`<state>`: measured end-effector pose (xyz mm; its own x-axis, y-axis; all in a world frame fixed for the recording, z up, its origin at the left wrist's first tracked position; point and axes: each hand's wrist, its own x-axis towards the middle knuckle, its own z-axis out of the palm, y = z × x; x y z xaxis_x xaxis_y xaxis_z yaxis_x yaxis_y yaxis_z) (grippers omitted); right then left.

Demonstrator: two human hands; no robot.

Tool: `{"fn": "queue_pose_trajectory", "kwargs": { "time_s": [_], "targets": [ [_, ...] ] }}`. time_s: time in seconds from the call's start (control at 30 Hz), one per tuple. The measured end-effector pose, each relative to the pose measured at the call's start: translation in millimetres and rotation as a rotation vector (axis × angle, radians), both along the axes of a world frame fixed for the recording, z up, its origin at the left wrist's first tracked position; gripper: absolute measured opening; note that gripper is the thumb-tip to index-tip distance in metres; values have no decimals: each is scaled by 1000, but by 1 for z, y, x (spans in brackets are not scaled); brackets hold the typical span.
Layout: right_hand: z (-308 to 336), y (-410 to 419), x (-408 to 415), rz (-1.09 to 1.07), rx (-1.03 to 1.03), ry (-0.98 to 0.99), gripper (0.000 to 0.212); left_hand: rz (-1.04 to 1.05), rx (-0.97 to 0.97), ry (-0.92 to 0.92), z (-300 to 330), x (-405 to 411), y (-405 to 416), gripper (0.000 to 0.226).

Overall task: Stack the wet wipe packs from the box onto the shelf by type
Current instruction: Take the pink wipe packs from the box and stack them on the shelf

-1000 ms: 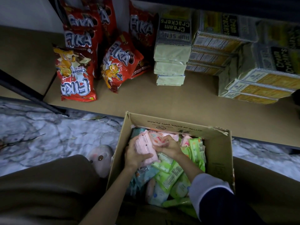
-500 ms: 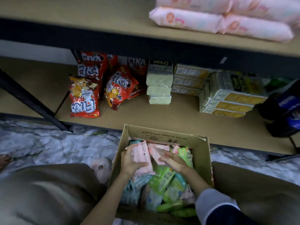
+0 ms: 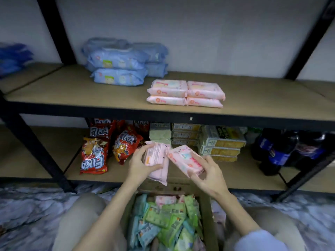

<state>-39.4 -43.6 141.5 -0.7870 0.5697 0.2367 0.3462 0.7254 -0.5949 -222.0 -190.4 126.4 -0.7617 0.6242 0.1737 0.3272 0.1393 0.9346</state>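
Both pink packs had risen out of the box (image 3: 206, 205) — my left hand (image 3: 139, 165) gripping two stacked (image 3: 156, 160), my right hand (image 3: 210, 175) pinching one (image 3: 184, 159) — below the shelf's pink stack (image 3: 184, 93), and that loose pinch risked a drop.

L hand (image 3: 138, 164): raised, fingers gripping | R hand (image 3: 210, 175): raised, fingers gripping

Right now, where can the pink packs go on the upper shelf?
On the upper shelf, bare board lies right of the pink stack, and between it and the blue stack. The top of the pink stack is free. The lower shelf is crowded.
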Motion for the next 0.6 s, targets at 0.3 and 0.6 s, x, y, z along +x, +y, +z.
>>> {"fn": "queue_pose_trajectory", "kwargs": {
  "time_s": [0.3,0.6],
  "targets": [
    [88,32,6,-74,224,291,70,-104,177,104,120,-9,29,71],
    [161,75,-36,-268,304,319,73,-70,204,248,200,-54,92,71]
  ]
}}
